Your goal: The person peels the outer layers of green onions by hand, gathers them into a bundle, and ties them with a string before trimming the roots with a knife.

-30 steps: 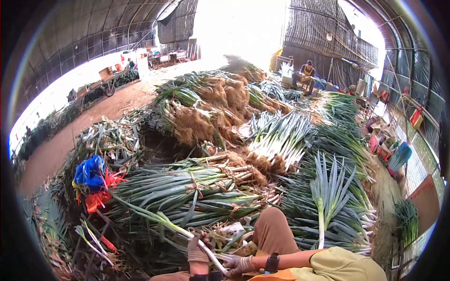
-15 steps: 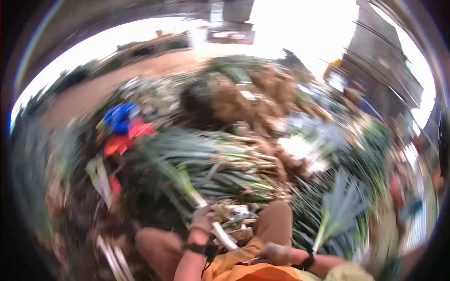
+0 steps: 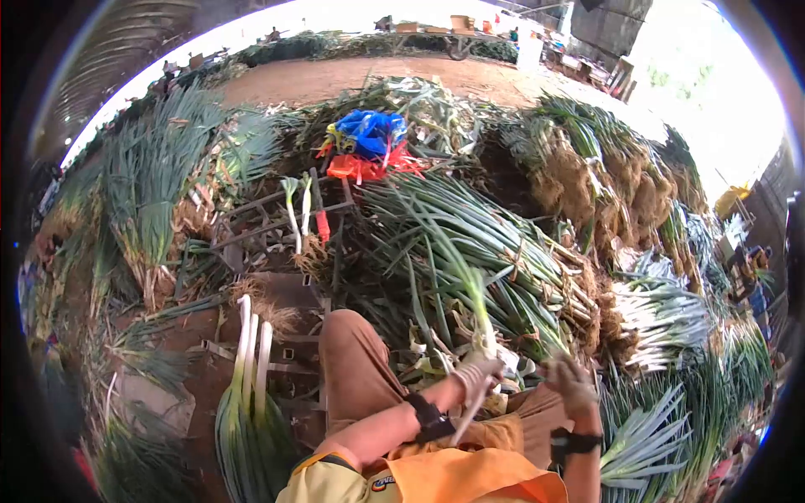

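My left hand [image 3: 476, 376], in a pale glove, is wrapped round the white stem of a leek [image 3: 475, 306]. The leek's green leaves point up and to the left, and its white lower end hangs toward my lap. My right hand [image 3: 573, 384], gloved too, is raised beside my right knee, close to the leek pile. Its fingers are bent and blurred, and I cannot tell whether they hold anything. In front of my knees lies a large pile of leeks [image 3: 503, 251] with roots to the right.
Several white-stemmed leeks [image 3: 256, 369] lie at my left. A blue plastic bundle [image 3: 369, 134] sits over red plastic beyond the pile. Cleaned leeks [image 3: 658, 323] are stacked at the right. A metal frame [image 3: 277, 220] stands at the left, and brown-rooted bundles [image 3: 587, 189] are heaped behind.
The view has swung left. My right hand has come up from my lap to beside the knee. The leek remains in my left hand.
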`<control>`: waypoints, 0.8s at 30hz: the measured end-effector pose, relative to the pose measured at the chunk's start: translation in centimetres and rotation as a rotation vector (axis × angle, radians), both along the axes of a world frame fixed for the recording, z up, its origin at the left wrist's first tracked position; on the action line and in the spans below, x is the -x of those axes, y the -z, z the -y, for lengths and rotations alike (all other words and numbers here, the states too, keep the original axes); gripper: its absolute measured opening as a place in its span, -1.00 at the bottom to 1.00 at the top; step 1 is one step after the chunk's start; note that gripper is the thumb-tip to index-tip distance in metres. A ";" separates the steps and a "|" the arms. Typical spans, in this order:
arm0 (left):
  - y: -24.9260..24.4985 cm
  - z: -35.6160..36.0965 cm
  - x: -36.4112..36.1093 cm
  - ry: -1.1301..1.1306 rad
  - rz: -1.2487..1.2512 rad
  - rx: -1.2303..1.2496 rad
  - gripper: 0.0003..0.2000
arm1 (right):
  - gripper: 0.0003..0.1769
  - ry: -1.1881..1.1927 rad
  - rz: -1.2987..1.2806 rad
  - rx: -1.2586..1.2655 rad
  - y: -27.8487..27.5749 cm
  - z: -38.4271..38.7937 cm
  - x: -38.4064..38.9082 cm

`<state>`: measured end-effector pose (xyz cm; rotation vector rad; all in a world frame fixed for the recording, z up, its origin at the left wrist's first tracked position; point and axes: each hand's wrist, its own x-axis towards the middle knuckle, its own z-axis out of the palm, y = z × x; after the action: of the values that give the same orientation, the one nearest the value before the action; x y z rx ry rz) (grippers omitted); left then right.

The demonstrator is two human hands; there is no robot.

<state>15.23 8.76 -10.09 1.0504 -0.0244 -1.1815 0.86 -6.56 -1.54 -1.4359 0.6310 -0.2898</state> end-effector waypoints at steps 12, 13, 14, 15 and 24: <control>0.0 -7.6 2.0 0.089 0.625 0.052 -0.64 | -0.69 -0.206 0.530 -0.489 -5.7 -1.6 -19.6; -1.6 -8.8 0.8 -0.106 0.418 0.174 -0.68 | -0.66 -0.254 0.552 -0.415 -8.5 -3.3 -21.7; -4.3 -10.3 -1.2 -0.293 0.206 0.289 -0.72 | -0.62 -0.296 0.576 -0.339 -11.7 -5.9 -23.8; -5.5 -11.8 -3.4 -0.434 0.060 0.410 -0.70 | -0.59 -0.391 0.572 -0.297 -14.1 -8.0 -26.1; -6.8 -24.0 -31.8 -0.913 0.169 0.254 -0.84 | -0.63 -0.897 0.407 0.498 -3.8 -15.2 -31.3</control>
<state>47.08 32.80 -3.25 0.7833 0.1557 -0.2514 32.18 8.60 2.26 -1.9137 -0.4709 -0.0106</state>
